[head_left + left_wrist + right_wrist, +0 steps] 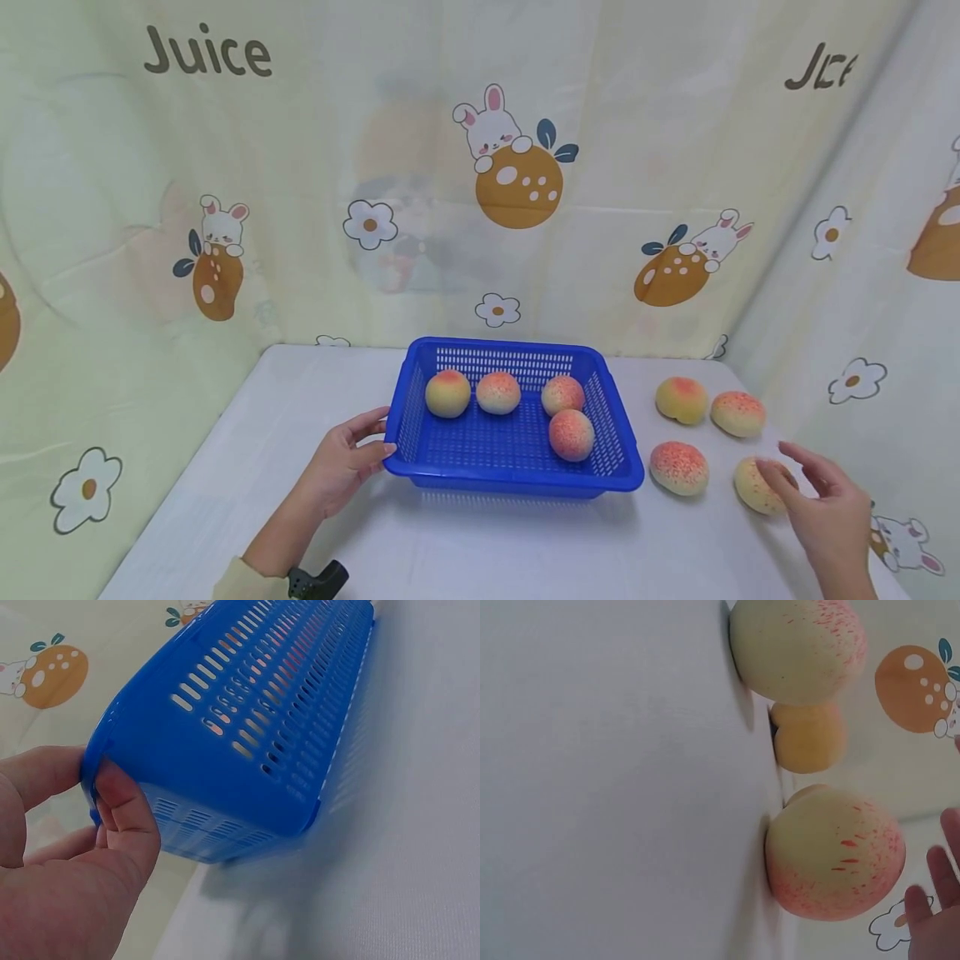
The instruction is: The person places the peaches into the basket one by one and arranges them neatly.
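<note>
Where the blue slotted basket (517,477) stands: on the white table surface (225,467), a long side facing the wearer, so that the head view looks down into it.

Left hand (341,467): at the basket's left rim, fingers curled, pinching that rim against the thumb; the grip presumably steadies the basket, and the projecting lip offers a ready hold.

Right hand (828,508): well to the right of the basket, fingers loosely spread and thumb parted from them, grasping nothing; this rounded posture suits the near-right peach (751,489) at which it hovers.

Peaches within: inside the basket, a yellow red-topped peach (447,394) at back left, a pale speckled peach (498,393) at back centre, and two rosy peaches (572,435) at the right end, one in front of the other; the walls probably check any rolling.

Peaches outside: right of the basket, a red-speckled peach (678,468) lies just beside the rim, with a smooth yellow peach (681,401) and a flattish peach (738,414) farther back.

Obscured parts: right of the basket, the thumb overlaps the near-right peach, and the right wrist view omits that thumb, so contact cannot be told. In the left wrist view, the basket's wall reduces its contents to tints through slots; whether its left end is raised is unclear.
</note>
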Demonstrator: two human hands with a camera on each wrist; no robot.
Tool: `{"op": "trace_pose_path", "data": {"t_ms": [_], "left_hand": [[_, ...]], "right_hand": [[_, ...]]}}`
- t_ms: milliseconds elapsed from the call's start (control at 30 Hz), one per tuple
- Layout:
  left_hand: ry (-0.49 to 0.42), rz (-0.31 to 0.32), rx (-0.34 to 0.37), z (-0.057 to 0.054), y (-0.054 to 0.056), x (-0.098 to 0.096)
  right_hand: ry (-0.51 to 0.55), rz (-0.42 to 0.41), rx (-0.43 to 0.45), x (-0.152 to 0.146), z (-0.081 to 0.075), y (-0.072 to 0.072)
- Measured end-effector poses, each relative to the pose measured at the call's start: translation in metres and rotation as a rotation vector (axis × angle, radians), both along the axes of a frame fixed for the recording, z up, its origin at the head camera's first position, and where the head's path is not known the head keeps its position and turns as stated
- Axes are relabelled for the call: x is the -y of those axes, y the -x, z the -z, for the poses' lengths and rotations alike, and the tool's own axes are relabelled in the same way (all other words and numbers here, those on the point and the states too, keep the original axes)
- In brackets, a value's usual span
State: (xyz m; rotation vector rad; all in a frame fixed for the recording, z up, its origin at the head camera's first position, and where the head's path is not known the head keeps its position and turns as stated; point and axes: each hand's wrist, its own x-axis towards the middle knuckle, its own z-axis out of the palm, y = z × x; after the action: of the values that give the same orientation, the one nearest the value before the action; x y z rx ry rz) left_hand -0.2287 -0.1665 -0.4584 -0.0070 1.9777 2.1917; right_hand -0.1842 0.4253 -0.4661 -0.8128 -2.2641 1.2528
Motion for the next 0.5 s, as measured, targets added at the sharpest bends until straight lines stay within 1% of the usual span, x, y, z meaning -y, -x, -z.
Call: {"op": "trace_pose_path", "data": {"t_ms": [100, 233, 333, 500], "left_hand": [[-0.004, 0.005, -0.005, -0.001, 0.000, 0.000], [-0.003, 0.013, -0.010, 0.000, -0.001, 0.001], [-0.003, 0.011, -0.013, 0.001, 0.000, 0.001], [0.000, 0.005, -0.016, 0.002, 0.001, 0.001]], "right_hand": [[-0.037, -0.023, 0.082, -0.004, 0.003, 0.000], [-0.073, -0.094, 0.172, -0.010, 0.010, 0.000], [-0.072, -0.129, 0.196, -0.012, 0.013, 0.000], [-0.030, -0.155, 0.231, -0.014, 0.016, 0.000]]}}
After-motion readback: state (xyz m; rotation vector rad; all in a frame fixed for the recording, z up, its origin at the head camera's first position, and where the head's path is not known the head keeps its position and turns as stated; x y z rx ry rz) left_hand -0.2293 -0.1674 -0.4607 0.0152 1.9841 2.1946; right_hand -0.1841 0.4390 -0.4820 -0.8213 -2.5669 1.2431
